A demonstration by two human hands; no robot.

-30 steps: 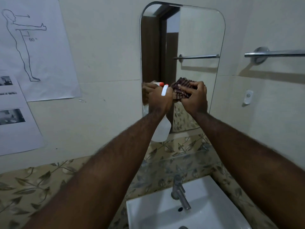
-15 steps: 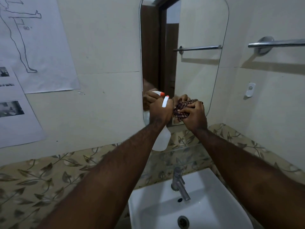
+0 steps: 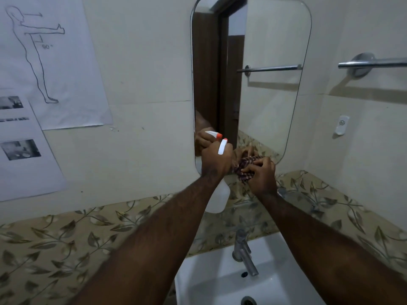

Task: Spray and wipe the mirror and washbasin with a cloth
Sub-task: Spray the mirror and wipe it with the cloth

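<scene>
A tall mirror (image 3: 268, 40) with rounded corners hangs on the wall above a white washbasin (image 3: 271, 289). My left hand (image 3: 214, 160) grips a white spray bottle (image 3: 217, 200) by its neck, the orange-tipped nozzle close to the glass near the mirror's bottom left. My right hand (image 3: 261, 176) presses a bunched dark checked cloth (image 3: 243, 167) against the mirror's bottom edge, right beside the left hand. Both hands and the nozzle are reflected in the glass.
A metal tap (image 3: 243, 253) stands at the basin's back, with the drain (image 3: 248, 301) below. A chrome towel rail (image 3: 372, 62) sits on the right wall, with a small white holder (image 3: 341, 124) under it. Paper sheets (image 3: 50, 62) are taped on the left wall. Leaf-patterned tiles (image 3: 66, 238) run below.
Both hands have slid down the mirror from its middle to its bottom edge, the cloth moving with the right hand. The view has tilted, showing more of the basin.
</scene>
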